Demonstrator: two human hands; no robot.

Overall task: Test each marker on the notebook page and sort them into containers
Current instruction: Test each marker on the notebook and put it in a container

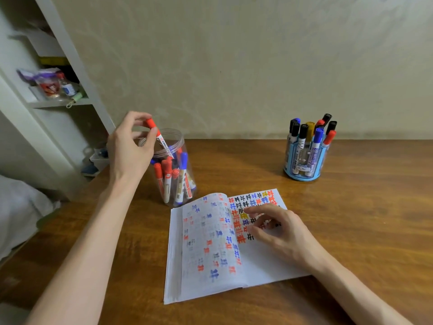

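Observation:
My left hand (131,146) pinches a red-capped marker (157,134) by its cap end, its lower end slanting down into the mouth of a clear plastic jar (174,139) at the desk's back left. Several red and blue markers stand in that jar. An open notebook (210,266) lies in the middle of the desk, its right page covered in red, blue, black and yellow test marks. My right hand (278,233) rests on that right page with fingers loosely bent, holding nothing. A blue round pen holder (304,170) at the back right holds several capped markers.
The wooden desk (363,231) runs up to a beige wall. A white shelf unit (70,73) with small bottles and packets stands left of the desk, close to the jar. A bed edge with grey fabric (18,212) lies at the lower left.

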